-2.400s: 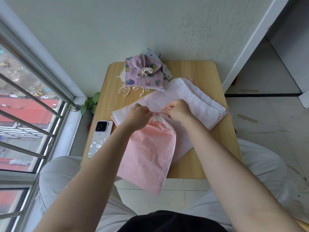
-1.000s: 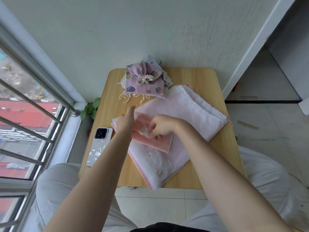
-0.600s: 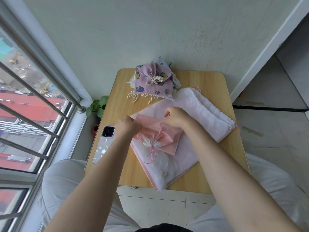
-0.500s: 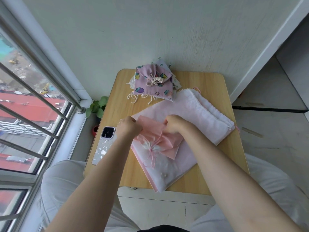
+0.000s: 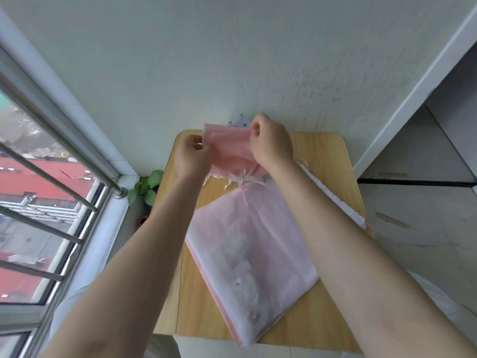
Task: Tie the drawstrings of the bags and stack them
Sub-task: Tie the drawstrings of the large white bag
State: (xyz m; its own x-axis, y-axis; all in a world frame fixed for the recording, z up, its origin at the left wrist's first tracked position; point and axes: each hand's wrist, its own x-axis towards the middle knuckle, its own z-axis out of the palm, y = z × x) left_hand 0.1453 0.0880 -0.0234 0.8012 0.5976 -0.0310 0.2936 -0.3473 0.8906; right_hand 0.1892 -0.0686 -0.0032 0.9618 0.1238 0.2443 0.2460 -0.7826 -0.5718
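Both hands | left hand (image 5: pixel 191 157), right hand (image 5: pixel 271 143) | pinching pink bag (image 5: pixel 231 148)

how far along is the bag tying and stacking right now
Done: the pink bag looks cinched, its drawstring dangling. In hand: the left hand and right hand hold it up at the table's far end. Left: setting it down, then the flat white bags.

Your hands (image 5: pixel 192 157) (image 5: pixel 271 143) hold the pink bag (image 5: pixel 229 148) at the far edge of the desk (image 5: pixel 327 151), close to the wall (image 5: pixel 232 60), so little room lies beyond them. The pale bags (image 5: pixel 247 249) cover the middle and right of the desk. You have bare wood along the left strip (image 5: pixel 189 293) and the far right corner.
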